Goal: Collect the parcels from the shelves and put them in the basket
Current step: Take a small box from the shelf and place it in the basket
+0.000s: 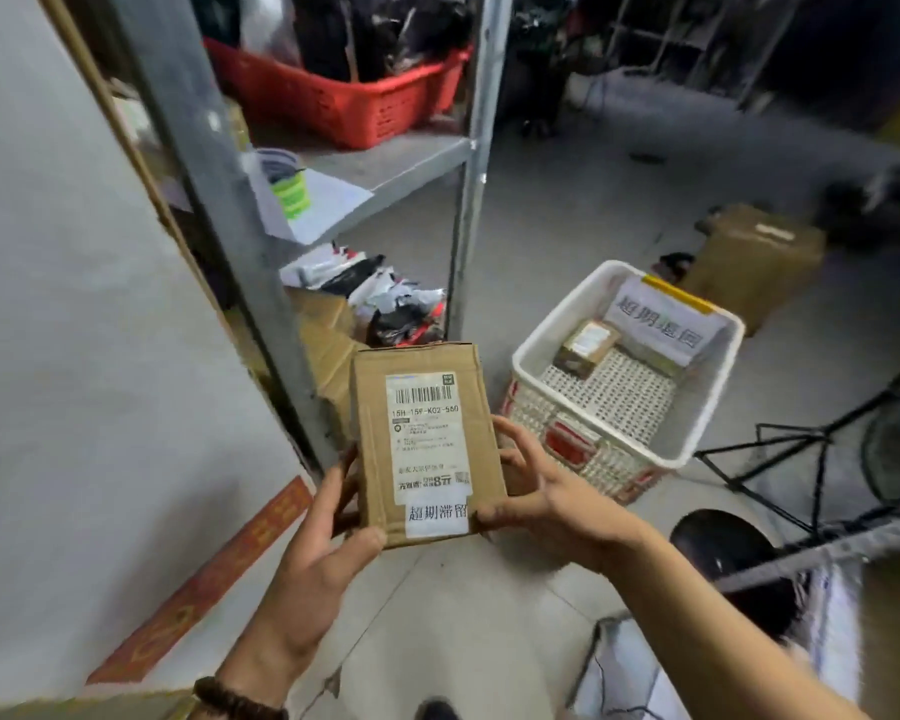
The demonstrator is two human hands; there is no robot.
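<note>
A brown cardboard parcel (372, 423) with a white shipping label faces up in front of me, held above the floor. My left hand (323, 543) grips its lower left corner, thumb on top. My right hand (536, 485) holds its right edge, fingers curled round the side. To the right, on the floor, stands a white plastic basket (697, 433) with a paper sign inside. One small brown parcel (585, 348) lies in the basket near its far side.
A grey metal shelf rack (468, 210) rises ahead, with a red basket (333, 106) of dark bags on one level. Bags and cardboard are heaped under it. A large brown box (754, 257) sits behind the white basket. A black stand (811, 459) is at right.
</note>
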